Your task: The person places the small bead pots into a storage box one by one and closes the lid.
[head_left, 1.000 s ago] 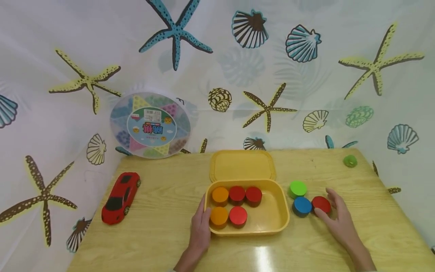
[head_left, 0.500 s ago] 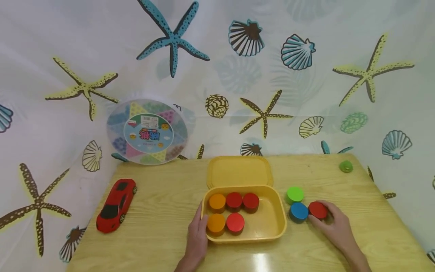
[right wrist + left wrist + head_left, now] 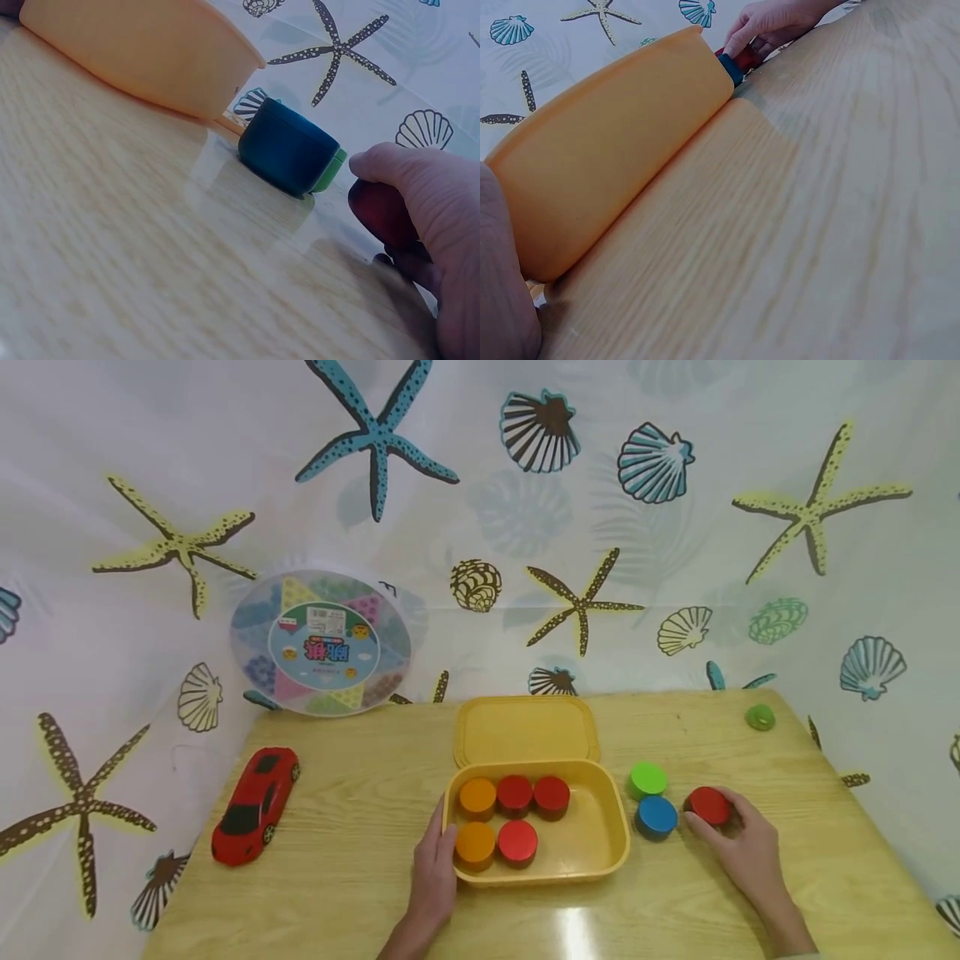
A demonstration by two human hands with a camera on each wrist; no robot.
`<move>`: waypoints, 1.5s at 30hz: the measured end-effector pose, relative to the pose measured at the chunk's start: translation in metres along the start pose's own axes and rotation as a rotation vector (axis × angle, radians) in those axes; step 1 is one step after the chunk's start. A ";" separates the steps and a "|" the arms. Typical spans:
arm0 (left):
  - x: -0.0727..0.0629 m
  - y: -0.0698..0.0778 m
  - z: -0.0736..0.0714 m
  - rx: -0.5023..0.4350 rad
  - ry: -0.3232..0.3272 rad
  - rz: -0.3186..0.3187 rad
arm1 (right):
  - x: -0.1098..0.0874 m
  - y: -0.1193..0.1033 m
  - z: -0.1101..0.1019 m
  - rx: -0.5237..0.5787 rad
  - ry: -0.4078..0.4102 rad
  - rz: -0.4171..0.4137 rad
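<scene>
My right hand (image 3: 742, 843) pinches a red cylinder block (image 3: 708, 807) between thumb and fingers, just right of a blue cylinder block (image 3: 657, 817). In the right wrist view the held red block (image 3: 381, 212) appears raised over the table. A green cylinder block (image 3: 647, 780) stands behind the blue one. With my left hand (image 3: 433, 877) I hold the left end of a yellow plastic box (image 3: 592, 864), thumb at its rim. Inside, toward its left, sit two orange blocks (image 3: 477, 797) and three red blocks (image 3: 517, 843); its right part shows bare floor.
Behind the box lies its yellow lid (image 3: 525, 731). A red toy car (image 3: 257, 806) is on the left of the wooden table (image 3: 360, 802), and a small green object (image 3: 761, 717) at the back right. An oval game package (image 3: 322, 643) leans against the patterned cloth.
My right hand has closed round the red block and moved it slightly away from the blue one. My left hand stays at the box. The head view has shifted a little.
</scene>
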State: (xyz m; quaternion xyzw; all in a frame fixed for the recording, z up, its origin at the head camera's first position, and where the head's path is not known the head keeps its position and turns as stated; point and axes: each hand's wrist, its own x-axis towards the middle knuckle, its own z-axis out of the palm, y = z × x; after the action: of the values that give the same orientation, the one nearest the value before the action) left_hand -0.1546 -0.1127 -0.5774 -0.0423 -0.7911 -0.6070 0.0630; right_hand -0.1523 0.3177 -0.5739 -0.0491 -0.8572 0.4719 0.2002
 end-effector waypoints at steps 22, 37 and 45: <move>-0.002 -0.002 -0.007 0.029 0.034 -0.016 | -0.003 -0.062 0.034 0.230 0.091 -0.330; 0.000 -0.002 -0.002 0.024 0.028 -0.029 | -0.013 -0.131 0.079 0.057 -0.522 -0.416; 0.000 0.002 0.000 0.024 0.015 0.000 | -0.012 -0.141 0.094 -0.196 -0.587 -0.311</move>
State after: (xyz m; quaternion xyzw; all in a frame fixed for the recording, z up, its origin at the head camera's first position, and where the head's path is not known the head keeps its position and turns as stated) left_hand -0.1547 -0.1119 -0.5753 -0.0369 -0.7979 -0.5976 0.0695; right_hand -0.1633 0.1627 -0.5055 0.2009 -0.9168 0.3450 0.0088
